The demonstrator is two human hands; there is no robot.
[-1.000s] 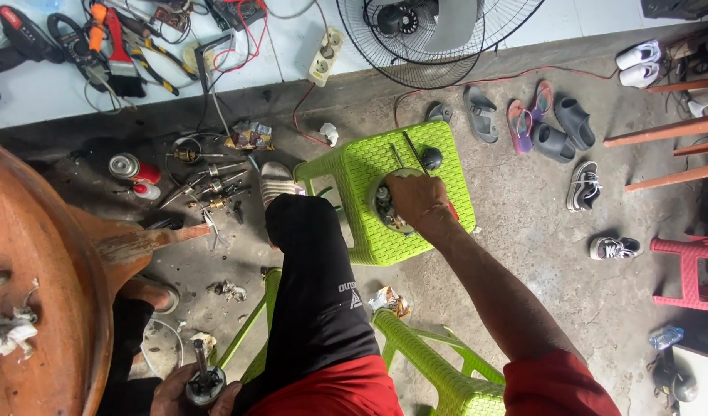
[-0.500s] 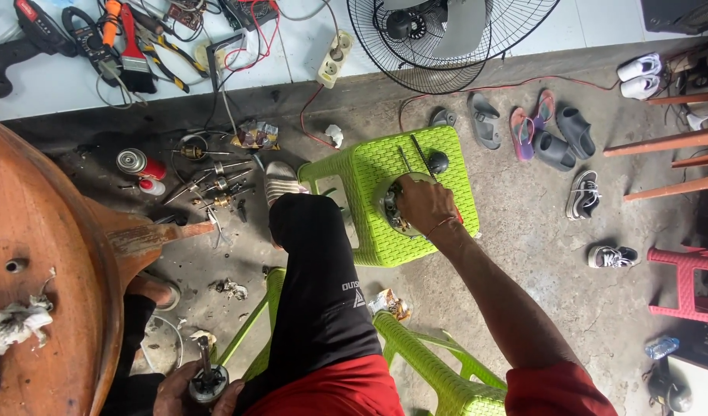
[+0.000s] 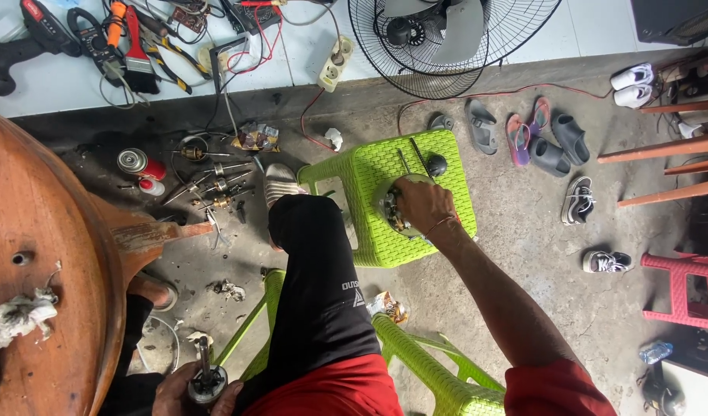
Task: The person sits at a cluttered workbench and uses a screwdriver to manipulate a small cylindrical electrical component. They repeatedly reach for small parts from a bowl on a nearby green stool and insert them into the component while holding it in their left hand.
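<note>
Resting on the lime-green woven-plastic stool [image 3: 369, 181], a round metal motor housing [image 3: 390, 209] lies under the person's right hand [image 3: 423, 206], which is cupped over it from above with fingers curled round its rim; the arm reaches forward, nearly straight, from a red sleeve. Beside the hand on the stool top lie a small black knob [image 3: 436, 164] and two thin dark rods [image 3: 417, 156]. The left hand [image 3: 186, 391], low at the frame's bottom edge, is closed round a small cylindrical metal rotor with a shaft [image 3: 205, 375] standing upright out of the grip. A leg in black trousers [image 3: 317, 285] crosses between the two hands, its foot in a striped sandal [image 3: 281, 182] touching the stool's edge.

Left of the leg, loose metal shafts and small parts [image 3: 211, 185] are scattered on the concrete floor [image 3: 523, 262], with a red-and-silver tin [image 3: 138, 163] near them. A brown wooden round tabletop [image 3: 38, 262] blocks the left side. Beyond, a black-grilled fan [image 3: 446, 38], a cream power strip [image 3: 335, 60], and hand tools [image 3: 130, 46] lie on white tile. Sandals and shoes [image 3: 539, 139] sit to the right, near a pink plastic stool [image 3: 685, 289].
</note>
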